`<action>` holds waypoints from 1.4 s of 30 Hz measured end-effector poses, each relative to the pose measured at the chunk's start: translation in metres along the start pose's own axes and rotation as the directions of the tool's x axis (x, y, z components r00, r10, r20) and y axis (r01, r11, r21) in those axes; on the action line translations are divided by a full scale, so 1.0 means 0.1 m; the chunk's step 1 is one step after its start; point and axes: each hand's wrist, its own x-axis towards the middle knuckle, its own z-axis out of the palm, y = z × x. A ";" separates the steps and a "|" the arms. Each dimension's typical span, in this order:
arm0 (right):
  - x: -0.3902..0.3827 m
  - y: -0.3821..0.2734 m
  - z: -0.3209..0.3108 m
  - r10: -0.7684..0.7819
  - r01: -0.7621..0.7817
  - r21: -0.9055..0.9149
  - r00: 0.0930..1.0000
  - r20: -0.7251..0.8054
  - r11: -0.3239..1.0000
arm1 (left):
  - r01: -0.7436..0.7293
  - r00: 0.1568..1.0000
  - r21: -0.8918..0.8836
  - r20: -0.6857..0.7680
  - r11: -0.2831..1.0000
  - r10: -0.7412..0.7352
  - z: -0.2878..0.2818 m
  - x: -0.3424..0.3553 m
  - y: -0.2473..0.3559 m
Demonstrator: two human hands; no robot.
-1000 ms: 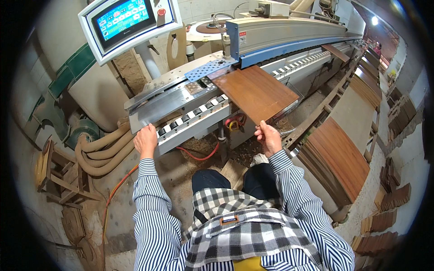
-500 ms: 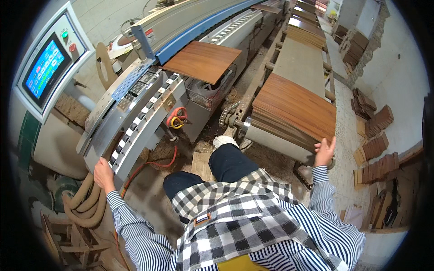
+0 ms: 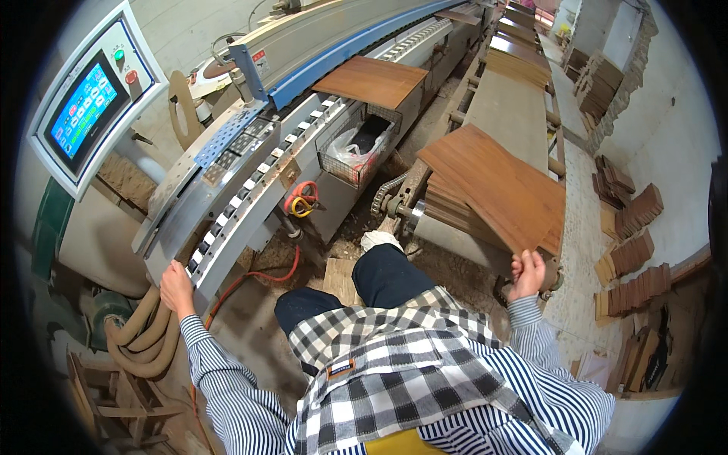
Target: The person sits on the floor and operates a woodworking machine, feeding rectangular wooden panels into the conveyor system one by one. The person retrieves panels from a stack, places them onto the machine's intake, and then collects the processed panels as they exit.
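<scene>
My left hand [image 3: 177, 287] is closed on the near end of the grey metal infeed [image 3: 159, 250] of an edge-banding machine, beside its row of rollers. My right hand [image 3: 527, 271] pinches the near corner of a brown wood-grain panel [image 3: 489, 186], which lies skewed on a stack of similar boards [image 3: 447, 208] on a roller conveyor to the right. Another brown panel [image 3: 371, 80] rests flat on the machine farther along, against its blue rail [image 3: 334, 64].
A control screen [image 3: 87, 106] stands at upper left. A wire basket [image 3: 356, 144] hangs below the machine. Coiled hoses [image 3: 140, 341] and a wooden stool [image 3: 114, 402] are at lower left. Board offcuts [image 3: 629, 280] lean by the right wall. A red hose [image 3: 269, 277] runs along the floor.
The panel on the machine has moved away along it. My right hand left that panel, went to the stack and gripped the top board, which has turned askew. The view has swung right.
</scene>
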 end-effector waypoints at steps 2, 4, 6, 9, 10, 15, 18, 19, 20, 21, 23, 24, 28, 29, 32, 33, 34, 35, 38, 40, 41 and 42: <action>-0.31 0.00 0.16 0.171 -0.183 0.135 0.981 0.096 0.974 | -0.003 0.999 -0.004 -0.042 1.000 0.003 0.04 -0.01 -0.06; -0.36 0.16 0.16 0.330 -0.365 0.222 0.927 0.180 0.904 | -0.010 0.999 0.016 -0.042 1.000 0.011 0.08 0.02 -0.07; -0.34 0.11 0.27 0.381 -0.440 0.138 0.869 0.316 0.887 | 0.016 0.999 0.005 -0.052 1.000 -0.016 0.05 0.01 -0.06; -0.16 0.11 0.34 0.371 -0.433 0.078 0.840 0.396 0.898 | 0.029 0.998 0.017 -0.050 0.999 -0.028 0.05 0.01 -0.07; -0.11 0.14 0.35 0.357 -0.428 0.099 0.843 0.402 0.898 | 0.016 0.998 0.023 -0.064 1.000 -0.015 0.04 0.00 -0.06; 0.19 0.42 0.20 0.218 -0.334 0.110 0.797 0.563 0.936 | 0.022 0.999 0.004 -0.049 1.000 -0.021 0.01 0.00 0.00; 0.07 0.30 0.22 0.200 -0.308 0.076 0.766 0.610 0.948 | 0.068 0.997 -0.029 -0.046 0.997 -0.069 0.00 -0.02 -0.02; 0.04 0.29 0.23 0.202 -0.318 0.079 0.753 0.626 0.945 | 0.075 0.996 -0.031 -0.050 0.997 -0.077 0.01 -0.01 -0.06; -0.03 0.26 0.22 0.203 -0.325 0.081 0.747 0.632 0.942 | 0.081 0.995 -0.031 -0.054 0.996 -0.082 0.01 -0.01 -0.07; -0.09 0.23 0.26 0.191 -0.321 0.082 0.730 0.656 0.944 | 0.086 0.995 -0.031 -0.056 0.996 -0.088 0.01 -0.01 -0.08; -0.22 0.17 0.38 0.166 -0.312 0.091 0.706 0.689 0.946 | 0.081 0.995 -0.043 -0.057 0.996 -0.083 -0.01 -0.02 -0.04; -0.29 0.13 0.47 0.181 -0.322 0.060 0.665 0.725 0.945 | 0.082 0.995 -0.044 -0.057 0.996 -0.084 -0.01 -0.02 -0.05; -0.50 0.01 0.94 0.258 -0.413 -0.050 0.466 0.846 0.909 | 0.083 0.994 -0.055 -0.069 0.995 -0.087 -0.01 -0.02 -0.05; -0.66 -0.04 1.14 0.277 -0.447 -0.069 0.419 0.864 0.892 | 0.081 0.993 -0.055 -0.076 0.995 -0.085 -0.02 -0.03 -0.04; -0.88 0.12 1.63 0.310 -0.455 -0.149 0.304 0.901 0.878 | 0.065 0.994 -0.029 -0.082 0.998 -0.067 -0.05 -0.02 -0.01; -1.05 0.08 1.84 0.319 -0.448 -0.181 0.254 0.913 0.876 | 0.068 0.995 -0.044 -0.065 0.997 -0.071 -0.02 -0.02 -0.05; -1.26 0.06 2.03 0.310 -0.460 -0.187 0.207 0.928 0.868 | 0.077 0.995 -0.043 -0.064 0.996 -0.080 -0.02 -0.03 -0.06; -1.33 0.19 2.16 0.362 -0.482 -0.260 0.132 0.923 0.837 | 0.081 0.994 -0.044 -0.064 0.996 -0.084 -0.02 -0.02 -0.05; -1.76 0.47 2.46 0.324 -0.505 -0.271 0.019 0.946 0.820 | 0.075 0.994 -0.051 -0.074 0.996 -0.079 0.01 -0.01 -0.06; -2.11 0.42 2.61 0.294 -0.481 -0.274 -0.035 0.955 0.833 | 0.067 0.994 -0.041 -0.081 0.997 -0.070 0.05 0.00 -0.08; -2.22 0.42 2.67 0.348 -0.454 -0.367 -0.127 0.929 0.812 | 0.065 0.994 -0.053 -0.079 0.996 -0.069 0.03 0.00 -0.06; -2.31 0.42 2.71 0.400 -0.419 -0.455 -0.216 0.891 0.786 | 0.066 0.994 -0.054 -0.078 0.996 -0.070 0.01 -0.01 -0.05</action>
